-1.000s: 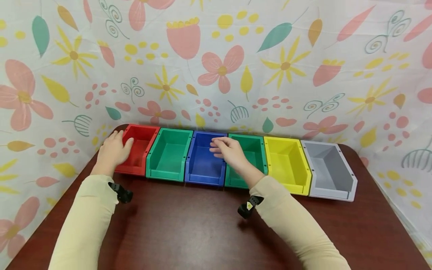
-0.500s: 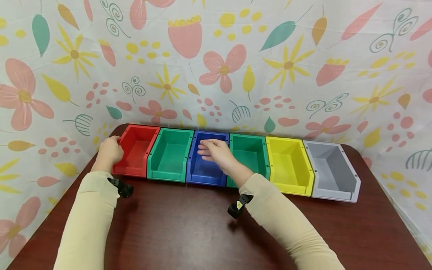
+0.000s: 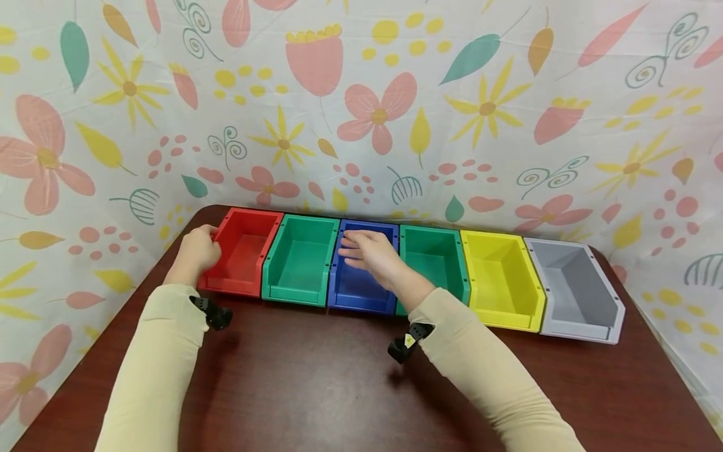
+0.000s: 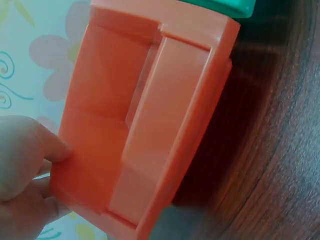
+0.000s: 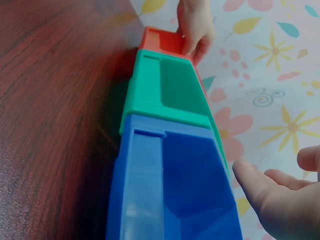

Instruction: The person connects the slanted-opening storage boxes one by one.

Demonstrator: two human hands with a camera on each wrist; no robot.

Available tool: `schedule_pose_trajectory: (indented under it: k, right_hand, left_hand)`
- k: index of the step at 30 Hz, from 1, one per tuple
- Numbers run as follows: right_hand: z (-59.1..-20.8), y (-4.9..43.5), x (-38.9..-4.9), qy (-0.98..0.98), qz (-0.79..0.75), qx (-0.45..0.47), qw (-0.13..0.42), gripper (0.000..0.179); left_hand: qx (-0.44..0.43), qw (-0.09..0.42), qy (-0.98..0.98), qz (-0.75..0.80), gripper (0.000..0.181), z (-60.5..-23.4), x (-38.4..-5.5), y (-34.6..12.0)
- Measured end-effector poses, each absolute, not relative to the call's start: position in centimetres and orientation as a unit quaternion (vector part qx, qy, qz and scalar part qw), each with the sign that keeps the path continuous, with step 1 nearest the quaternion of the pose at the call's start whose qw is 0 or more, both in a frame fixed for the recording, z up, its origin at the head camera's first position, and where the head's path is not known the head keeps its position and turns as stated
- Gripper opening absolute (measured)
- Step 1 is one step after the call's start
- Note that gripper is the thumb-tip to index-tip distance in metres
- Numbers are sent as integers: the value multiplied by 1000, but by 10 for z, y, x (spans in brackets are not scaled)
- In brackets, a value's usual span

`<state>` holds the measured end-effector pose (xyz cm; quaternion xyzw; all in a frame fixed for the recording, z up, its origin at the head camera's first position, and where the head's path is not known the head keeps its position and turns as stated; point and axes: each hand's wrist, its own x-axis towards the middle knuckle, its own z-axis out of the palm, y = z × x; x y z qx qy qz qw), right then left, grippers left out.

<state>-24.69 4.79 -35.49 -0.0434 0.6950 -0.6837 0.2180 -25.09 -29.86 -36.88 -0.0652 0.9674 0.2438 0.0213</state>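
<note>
My left hand (image 3: 199,250) grips the outer side wall of the red bin (image 3: 240,254), leftmost in a row of open-fronted plastic bins. In the left wrist view, the thumb (image 4: 52,147) lies inside that wall and other fingers reach behind it. The right hand (image 3: 373,254) hovers over the blue bin (image 3: 361,295), fingers extended and holding nothing. In the right wrist view its fingers (image 5: 255,182) spread beside the blue bin's edge. Between red and blue stands a green bin (image 3: 302,257). All bin interiors that show are bare.
To the right of the blue bin follow another green bin (image 3: 432,257), a yellow bin (image 3: 499,276) and a grey bin (image 3: 573,289). The row stands along the back of a dark wooden table (image 3: 316,376). A flower-patterned cloth (image 3: 480,37) hangs behind it.
The left hand went from resting over the red bin's edge to gripping its side wall. The row of bins has shifted slightly right. The right hand moved left, then a little right.
</note>
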Motion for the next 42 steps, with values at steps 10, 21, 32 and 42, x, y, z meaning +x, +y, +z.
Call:
schedule_pose_trajectory:
  k: [10, 21, 32, 42]
  right_hand:
    - [-342, 58, -247, 685, -687, -21, 242, 51]
    - [-347, 61, -243, 689, -676, -12, 260, 54]
    - [-350, 40, -252, 785, -586, -52, 193, 53]
    - [-354, 1, -277, 939, -309, -45, 144, 16]
  left_hand:
    - [-50, 38, 959, 276, 44, -364, -250, -284]
    - [-49, 68, 950, 302, 42, -371, -245, -280]
    - [-76, -6, 939, 337, 44, -381, -245, -289]
    - [-110, -139, 898, 402, 44, -423, -242, -281]
